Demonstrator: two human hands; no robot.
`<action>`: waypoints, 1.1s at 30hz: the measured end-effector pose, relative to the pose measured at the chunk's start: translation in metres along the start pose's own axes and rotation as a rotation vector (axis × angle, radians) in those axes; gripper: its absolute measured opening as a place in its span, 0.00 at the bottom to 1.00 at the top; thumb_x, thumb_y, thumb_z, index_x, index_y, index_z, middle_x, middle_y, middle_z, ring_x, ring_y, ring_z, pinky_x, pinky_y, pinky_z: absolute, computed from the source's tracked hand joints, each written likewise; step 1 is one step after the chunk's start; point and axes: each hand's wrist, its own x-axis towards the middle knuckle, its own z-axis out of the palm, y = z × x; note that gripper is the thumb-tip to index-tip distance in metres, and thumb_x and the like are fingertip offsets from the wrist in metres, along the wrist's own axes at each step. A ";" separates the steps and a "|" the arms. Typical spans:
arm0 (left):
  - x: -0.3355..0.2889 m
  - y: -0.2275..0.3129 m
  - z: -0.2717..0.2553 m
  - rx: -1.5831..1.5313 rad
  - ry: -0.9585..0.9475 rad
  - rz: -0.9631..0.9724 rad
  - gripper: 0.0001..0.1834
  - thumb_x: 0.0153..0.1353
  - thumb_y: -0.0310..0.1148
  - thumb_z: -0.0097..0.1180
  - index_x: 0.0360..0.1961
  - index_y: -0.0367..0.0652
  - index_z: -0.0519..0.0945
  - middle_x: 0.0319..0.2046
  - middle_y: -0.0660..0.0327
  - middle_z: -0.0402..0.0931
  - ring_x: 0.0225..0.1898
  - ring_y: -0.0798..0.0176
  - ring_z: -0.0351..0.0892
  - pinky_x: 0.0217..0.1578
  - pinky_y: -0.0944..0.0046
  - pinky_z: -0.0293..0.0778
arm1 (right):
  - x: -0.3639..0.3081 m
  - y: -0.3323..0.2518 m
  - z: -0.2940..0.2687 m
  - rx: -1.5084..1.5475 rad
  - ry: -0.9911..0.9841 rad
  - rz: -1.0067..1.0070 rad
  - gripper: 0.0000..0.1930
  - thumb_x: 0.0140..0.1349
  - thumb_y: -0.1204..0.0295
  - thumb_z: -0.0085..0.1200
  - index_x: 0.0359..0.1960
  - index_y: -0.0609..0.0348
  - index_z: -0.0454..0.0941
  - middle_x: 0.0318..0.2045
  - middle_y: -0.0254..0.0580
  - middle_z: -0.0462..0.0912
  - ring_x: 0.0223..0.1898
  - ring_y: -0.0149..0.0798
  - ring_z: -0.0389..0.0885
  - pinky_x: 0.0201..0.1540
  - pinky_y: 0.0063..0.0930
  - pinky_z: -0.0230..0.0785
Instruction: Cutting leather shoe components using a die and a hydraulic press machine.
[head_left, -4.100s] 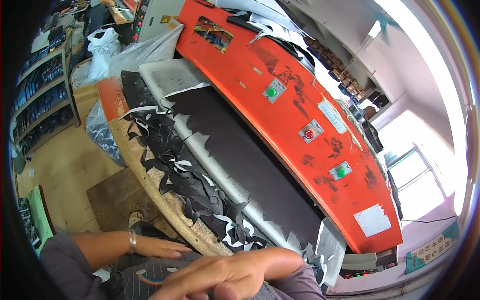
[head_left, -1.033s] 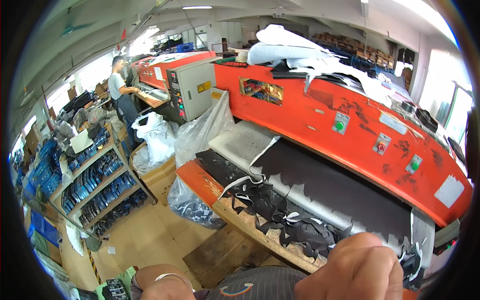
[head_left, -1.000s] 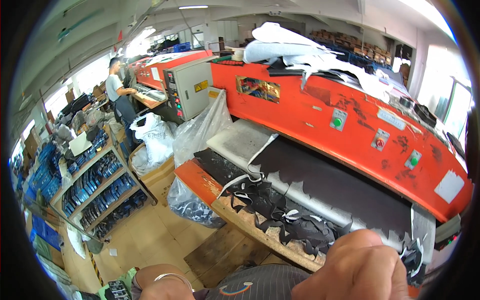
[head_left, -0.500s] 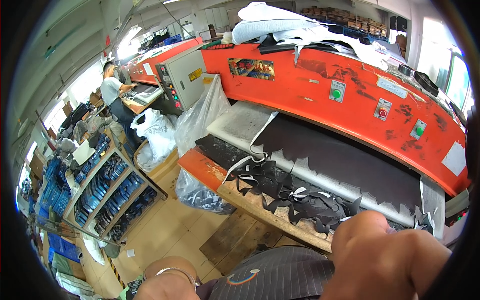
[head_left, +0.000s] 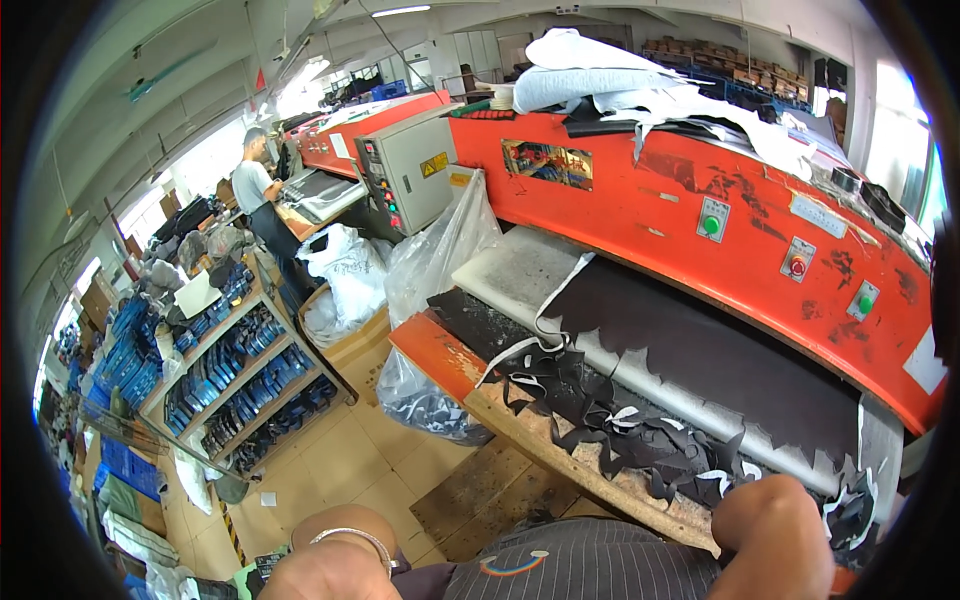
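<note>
A long orange cutting press (head_left: 700,190) is seen across the upper right of the view, its long axis running from the upper left down toward the lower right edge. Beneath its head a dark sheet (head_left: 720,365) is laid flat on the pale bed (head_left: 510,275), stretched along the same axis, with jagged cut-outs along its near edge. A heap of black offcuts (head_left: 610,430) is spread on the worn wooden bench edge (head_left: 560,460) just in front of the sheet, following the same line.

The right hand (head_left: 775,540) is seen at the lower right, raised close to the camera and just beside the near end of the offcuts; only its back is shown, so the curl of the fingers and anything held cannot be told. The left hand (head_left: 335,565) is seen at the bottom edge, a thin bracelet (head_left: 350,538) worn at the wrist; it is cut off by the frame and its grip cannot be told either. A striped dark garment (head_left: 580,570) lies between the two.

Folded pale fabric (head_left: 590,75) is stacked on top of the press. Clear plastic bags (head_left: 440,250) stand at the left end of the bench. A shelf rack of blue items (head_left: 230,370) is set well apart on the left, and another person (head_left: 262,200) stands at a far machine
</note>
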 end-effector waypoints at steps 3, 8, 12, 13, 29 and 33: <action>0.014 -0.002 0.010 0.416 0.091 0.060 0.10 0.67 0.26 0.47 0.49 0.46 0.68 0.51 0.80 0.73 0.29 0.86 0.81 0.72 0.68 0.39 | -0.002 -0.003 -0.001 -0.053 0.084 0.141 0.10 0.66 0.71 0.50 0.35 0.69 0.77 0.20 0.40 0.76 0.19 0.34 0.77 0.15 0.22 0.63; 0.004 0.006 0.003 0.596 0.082 0.038 0.11 0.67 0.27 0.47 0.50 0.45 0.67 0.54 0.76 0.71 0.32 0.84 0.82 0.71 0.69 0.41 | -0.008 0.021 -0.015 0.257 0.504 0.096 0.13 0.58 0.76 0.62 0.40 0.73 0.75 0.21 0.47 0.80 0.14 0.39 0.75 0.12 0.29 0.60; -0.002 0.006 0.007 0.166 0.116 -0.049 0.11 0.67 0.28 0.47 0.49 0.45 0.67 0.55 0.77 0.71 0.32 0.84 0.82 0.71 0.70 0.41 | 0.005 0.039 0.005 0.291 0.660 -0.180 0.13 0.59 0.79 0.59 0.44 0.76 0.75 0.28 0.55 0.82 0.17 0.43 0.78 0.15 0.31 0.64; -0.001 0.008 0.007 0.365 0.108 -0.008 0.11 0.67 0.28 0.47 0.50 0.45 0.67 0.55 0.77 0.71 0.32 0.84 0.82 0.72 0.69 0.40 | 0.007 0.039 0.004 0.298 0.659 -0.183 0.13 0.59 0.79 0.59 0.44 0.76 0.75 0.28 0.55 0.82 0.17 0.43 0.78 0.15 0.31 0.64; 0.005 0.006 0.000 0.451 0.019 -0.080 0.12 0.68 0.23 0.42 0.52 0.42 0.65 0.57 0.69 0.70 0.31 0.79 0.83 0.70 0.71 0.46 | 0.017 0.049 0.013 0.478 0.804 -0.161 0.11 0.62 0.80 0.54 0.42 0.78 0.76 0.32 0.56 0.82 0.23 0.43 0.82 0.20 0.29 0.71; 0.011 0.002 0.004 0.494 0.003 -0.149 0.15 0.68 0.22 0.42 0.55 0.41 0.64 0.58 0.68 0.69 0.30 0.77 0.83 0.70 0.71 0.48 | 0.015 0.050 0.009 0.551 0.739 -0.199 0.07 0.63 0.80 0.53 0.37 0.76 0.77 0.28 0.52 0.81 0.22 0.44 0.81 0.20 0.31 0.70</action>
